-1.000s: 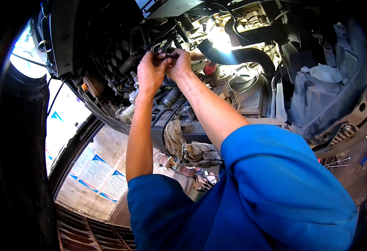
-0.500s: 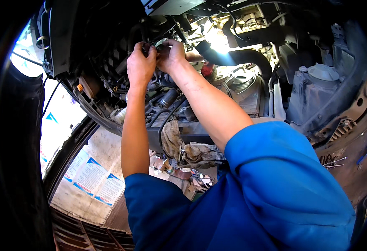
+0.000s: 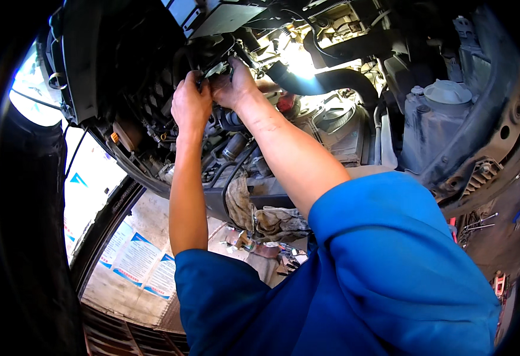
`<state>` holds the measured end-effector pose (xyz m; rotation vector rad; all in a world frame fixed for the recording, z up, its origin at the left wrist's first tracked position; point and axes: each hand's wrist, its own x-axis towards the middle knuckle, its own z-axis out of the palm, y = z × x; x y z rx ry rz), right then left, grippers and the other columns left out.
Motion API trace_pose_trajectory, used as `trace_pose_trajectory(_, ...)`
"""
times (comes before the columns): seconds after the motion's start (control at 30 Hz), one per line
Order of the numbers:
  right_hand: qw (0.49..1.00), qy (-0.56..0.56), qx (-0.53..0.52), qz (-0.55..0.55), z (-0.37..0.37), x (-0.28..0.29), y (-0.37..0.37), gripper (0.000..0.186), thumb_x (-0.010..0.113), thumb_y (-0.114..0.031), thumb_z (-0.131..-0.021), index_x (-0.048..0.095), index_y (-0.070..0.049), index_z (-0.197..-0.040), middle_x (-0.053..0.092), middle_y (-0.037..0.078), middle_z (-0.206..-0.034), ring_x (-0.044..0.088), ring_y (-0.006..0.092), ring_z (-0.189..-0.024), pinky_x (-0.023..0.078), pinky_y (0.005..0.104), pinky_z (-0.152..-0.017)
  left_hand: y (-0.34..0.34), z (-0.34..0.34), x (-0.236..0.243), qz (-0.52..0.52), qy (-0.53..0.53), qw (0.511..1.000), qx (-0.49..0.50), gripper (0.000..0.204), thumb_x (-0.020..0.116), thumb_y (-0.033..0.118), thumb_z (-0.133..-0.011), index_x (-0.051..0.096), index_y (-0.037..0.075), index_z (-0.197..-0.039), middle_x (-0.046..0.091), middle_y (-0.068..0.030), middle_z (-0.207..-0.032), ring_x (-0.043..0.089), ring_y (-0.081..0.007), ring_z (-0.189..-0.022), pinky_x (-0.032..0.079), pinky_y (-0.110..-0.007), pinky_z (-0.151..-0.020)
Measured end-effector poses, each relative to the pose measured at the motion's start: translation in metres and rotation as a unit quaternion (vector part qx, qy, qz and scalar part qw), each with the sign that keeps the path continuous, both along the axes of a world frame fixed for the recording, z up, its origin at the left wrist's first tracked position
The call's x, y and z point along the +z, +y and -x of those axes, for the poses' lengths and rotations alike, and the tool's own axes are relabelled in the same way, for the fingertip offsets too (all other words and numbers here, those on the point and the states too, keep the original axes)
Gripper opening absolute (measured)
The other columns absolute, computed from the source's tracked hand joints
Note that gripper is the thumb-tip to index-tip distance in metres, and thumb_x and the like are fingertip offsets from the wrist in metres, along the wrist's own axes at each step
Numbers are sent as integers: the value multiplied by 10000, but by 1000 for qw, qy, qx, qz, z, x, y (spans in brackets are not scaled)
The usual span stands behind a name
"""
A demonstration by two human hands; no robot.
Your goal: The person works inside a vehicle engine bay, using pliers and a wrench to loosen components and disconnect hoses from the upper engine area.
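Both my arms reach up into a vehicle's engine bay (image 3: 343, 127). My left hand (image 3: 190, 104) is closed, thumb and fingers bent together around a small dark part whose kind I cannot make out. Right beside it, my right hand (image 3: 236, 88) has its thumb raised and fingers curled among dark fittings; its fingertips and whatever they grip are hidden. A thick black hose (image 3: 337, 83) curves away to the right of my right hand, under a bright light. Close to my right wrist is a red cap-like part (image 3: 285, 102).
A dusty plastic reservoir (image 3: 423, 127) with a round cap stands at the right. Dirty rags (image 3: 279, 223) hang over the front crossbeam (image 3: 217, 203). Metal tools (image 3: 479, 224) lie low on the right. Printed posters (image 3: 138, 258) cover a panel at lower left.
The view has shifted slightly, bringing more tools into sight at right. My hands remain in the same area; my left hand sits slightly lower and apart from the right.
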<state>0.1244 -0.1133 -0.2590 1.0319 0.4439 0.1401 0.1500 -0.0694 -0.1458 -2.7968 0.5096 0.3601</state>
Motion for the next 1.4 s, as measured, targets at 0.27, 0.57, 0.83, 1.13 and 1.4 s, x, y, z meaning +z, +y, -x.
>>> trace_pose_trajectory(0.27,991,-73,103,37,-3,-32,-6,526,527,-312,-847,518,150,-1098,579,354,-1084,548,499,-1082,359,649,-1036,5,-9,-3,45,-65,995,63,270,681,370,-874,718,162,-1042,723,-127,-876,699,-318,-827,528,-384,-722)
trace_pose_trajectory(0.57,982,63,162,77,-15,-20,10,274,497,-207,-751,475,-25,-954,571,252,-899,588,409,-777,470,644,-767,18,-5,-12,148,-46,984,85,250,742,244,-865,719,41,-1010,722,-90,-786,629,-116,-669,489,-278,-647)
trace_pose_trajectory(0.83,977,33,186,102,-8,-32,1,314,507,-234,-765,530,10,-960,595,254,-895,593,424,-801,489,635,-808,30,-15,-20,228,47,965,119,209,760,161,-858,701,-6,-969,658,-22,-711,546,-69,-615,439,-232,-556)
trace_pose_trajectory(1.13,996,-13,90,5,-1,-10,-8,362,497,-245,-792,537,48,-1000,574,269,-983,570,425,-879,462,609,-900,16,-35,-3,263,132,928,230,220,791,162,-826,708,19,-972,646,-33,-683,547,-83,-548,430,-248,-497)
trace_pose_trajectory(1.4,994,-7,67,-91,-7,-22,7,319,505,-174,-801,489,43,-1034,531,208,-961,544,356,-886,498,516,-788,17,2,-16,392,27,906,157,262,787,191,-839,734,27,-1036,707,-65,-894,620,-108,-766,496,-251,-708)
